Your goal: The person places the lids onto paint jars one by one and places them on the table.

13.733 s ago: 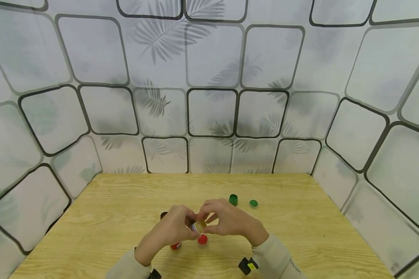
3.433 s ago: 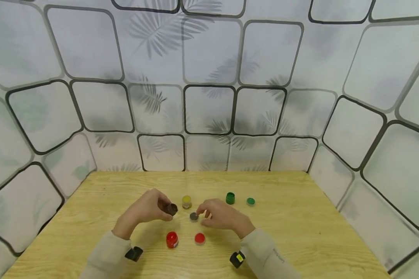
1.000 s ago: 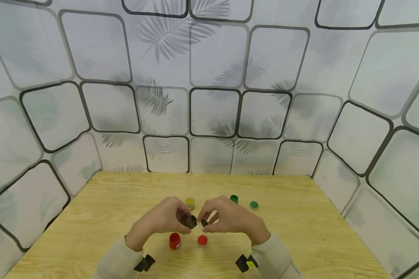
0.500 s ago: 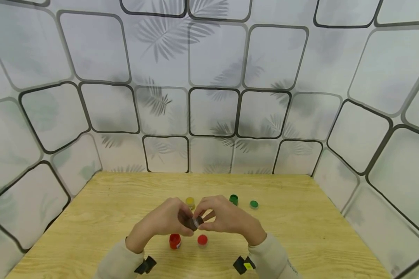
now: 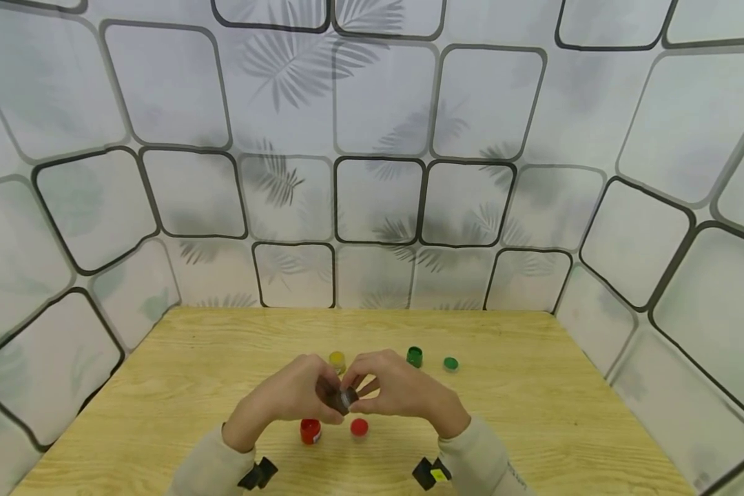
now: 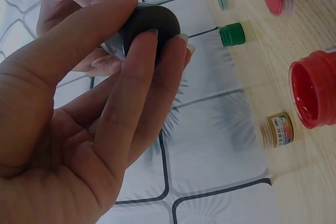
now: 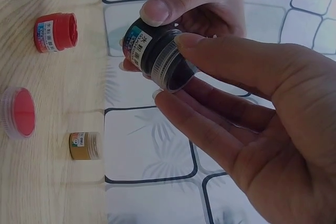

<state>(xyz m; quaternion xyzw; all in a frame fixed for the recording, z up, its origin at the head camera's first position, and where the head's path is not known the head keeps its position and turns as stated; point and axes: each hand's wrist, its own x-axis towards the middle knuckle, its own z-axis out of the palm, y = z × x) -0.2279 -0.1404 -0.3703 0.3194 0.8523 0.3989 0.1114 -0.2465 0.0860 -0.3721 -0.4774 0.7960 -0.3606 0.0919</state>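
Observation:
My left hand (image 5: 294,391) grips a small black paint jar (image 7: 140,44), tilted over the table with its mouth toward my right hand (image 5: 399,386). Thumb and fingers of the right hand pinch the clear ribbed lid (image 7: 169,65), which sits over the jar's mouth. From the left wrist view, the dark round base of the jar shows between the fingers. Just below the hands stand an uncovered red paint jar (image 5: 311,432) and, to its right, a red lid (image 5: 359,428) lying flat. Behind them is a yellow paint jar (image 5: 337,359) with its lid on.
Farther back to the right stands an uncovered green paint jar (image 5: 415,355), with a green lid (image 5: 450,364) lying beside it. The wooden table (image 5: 521,413) reaches back to a patterned curtain (image 5: 378,200), which also hangs along both sides.
A second ago the black jar and its lid were held apart; now the lid is against the mouth. Earlier both hands held the yellow jar, and later the black lid lay on the table.

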